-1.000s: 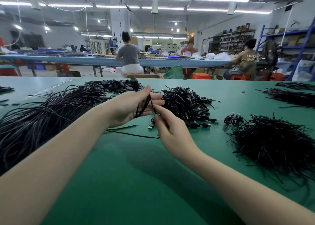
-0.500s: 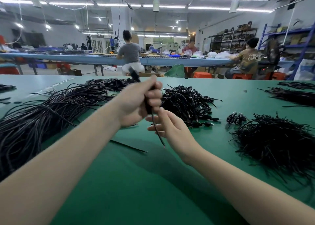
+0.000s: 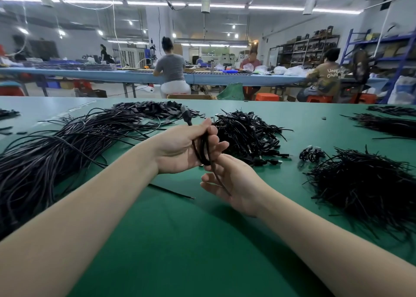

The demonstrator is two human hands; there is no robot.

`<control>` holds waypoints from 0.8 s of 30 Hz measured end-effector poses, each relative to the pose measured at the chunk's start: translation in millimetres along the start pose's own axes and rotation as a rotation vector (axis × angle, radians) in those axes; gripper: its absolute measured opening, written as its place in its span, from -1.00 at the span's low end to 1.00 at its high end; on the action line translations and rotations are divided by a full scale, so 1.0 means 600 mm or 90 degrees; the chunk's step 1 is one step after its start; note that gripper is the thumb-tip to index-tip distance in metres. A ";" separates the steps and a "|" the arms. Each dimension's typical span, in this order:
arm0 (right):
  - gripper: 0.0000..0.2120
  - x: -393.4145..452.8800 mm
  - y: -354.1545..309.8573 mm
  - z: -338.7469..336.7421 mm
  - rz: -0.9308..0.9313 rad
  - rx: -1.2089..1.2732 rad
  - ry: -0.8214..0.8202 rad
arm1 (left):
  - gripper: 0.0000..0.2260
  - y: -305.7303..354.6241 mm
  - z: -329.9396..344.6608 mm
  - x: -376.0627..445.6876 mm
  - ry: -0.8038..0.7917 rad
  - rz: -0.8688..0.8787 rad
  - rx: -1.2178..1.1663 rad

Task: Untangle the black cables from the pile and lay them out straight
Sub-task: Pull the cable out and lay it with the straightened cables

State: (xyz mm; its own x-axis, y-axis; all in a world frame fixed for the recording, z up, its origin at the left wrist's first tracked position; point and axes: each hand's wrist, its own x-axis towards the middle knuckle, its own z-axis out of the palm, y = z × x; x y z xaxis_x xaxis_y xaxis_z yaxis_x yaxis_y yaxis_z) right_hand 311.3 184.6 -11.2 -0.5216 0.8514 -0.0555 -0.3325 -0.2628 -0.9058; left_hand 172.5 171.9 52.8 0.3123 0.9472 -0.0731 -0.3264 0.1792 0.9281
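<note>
My left hand [image 3: 180, 149] holds a looped black cable [image 3: 203, 149] above the green table [image 3: 202, 240], thumb and fingers curled round the loops; the cable's plug [image 3: 186, 116] sticks up past the thumb. Just below it, my right hand [image 3: 234, 184] lies palm up with relaxed fingers, and the cable's loose end runs across that palm. A large pile of long black cables [image 3: 51, 152] lies on the left. A tangled heap of shorter cables with connectors [image 3: 245, 134] sits right behind my hands.
A bushy heap of thin black wires [image 3: 364, 188] fills the right side, with a small coiled bundle [image 3: 311, 153] beside it. One stray wire [image 3: 171, 191] lies under my left forearm. More cable bundles [image 3: 385, 124] lie far right. People sit at a blue bench behind.
My left hand has turned palm up and lowered, the cable now looped in it. My right hand has dropped below it and opened, with the cable end lying over the palm.
</note>
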 end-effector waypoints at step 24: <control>-0.81 0.004 0.003 -0.015 -0.276 -0.700 -0.003 | -0.63 -0.079 0.006 0.036 0.170 0.120 0.153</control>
State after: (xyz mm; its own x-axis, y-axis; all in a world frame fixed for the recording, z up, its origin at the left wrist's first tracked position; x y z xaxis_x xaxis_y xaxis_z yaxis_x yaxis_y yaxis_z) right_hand 316.7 190.2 -16.6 -0.5349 0.7715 0.3446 0.3716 0.5811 -0.7241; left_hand 197.9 183.1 8.8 0.0134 0.9989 0.0438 -0.1282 -0.0418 0.9909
